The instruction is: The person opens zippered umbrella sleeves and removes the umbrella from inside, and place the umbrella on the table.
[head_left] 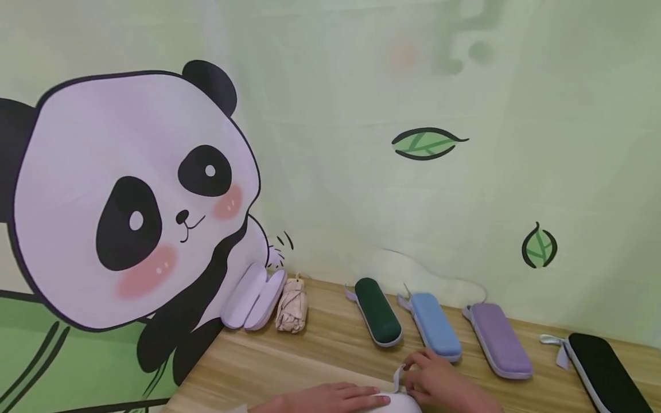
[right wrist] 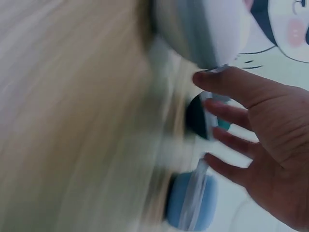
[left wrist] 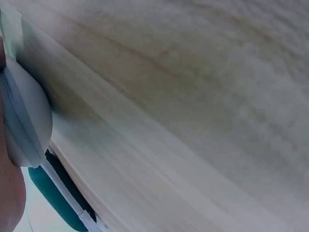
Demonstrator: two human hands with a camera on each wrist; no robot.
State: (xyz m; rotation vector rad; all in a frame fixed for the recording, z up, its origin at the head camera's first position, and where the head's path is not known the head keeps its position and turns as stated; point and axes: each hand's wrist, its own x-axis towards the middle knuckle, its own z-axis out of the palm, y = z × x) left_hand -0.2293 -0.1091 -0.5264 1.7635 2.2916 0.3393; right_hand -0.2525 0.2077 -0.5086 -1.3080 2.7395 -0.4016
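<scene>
My left hand [head_left: 330,397] lies straight-fingered on one white case [head_left: 395,403], apart from the tabletop's [head_left: 330,355] back edge; my right hand's [head_left: 439,381] fingers are spread at its end, pinching or not I cannot tell. Four cases line that edge: green [head_left: 378,312], blue [head_left: 436,326], purple [head_left: 501,339], black [head_left: 604,373]. Near its left corner: one open lilac case [head_left: 253,298], one beige bundle [head_left: 292,307].

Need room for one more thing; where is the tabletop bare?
The wooden tabletop is bare between the beige bundle and dark green zip case, and in front of the open lilac case. It is crowded around the white case, hemmed by left hand, right hand and blue zip case.
</scene>
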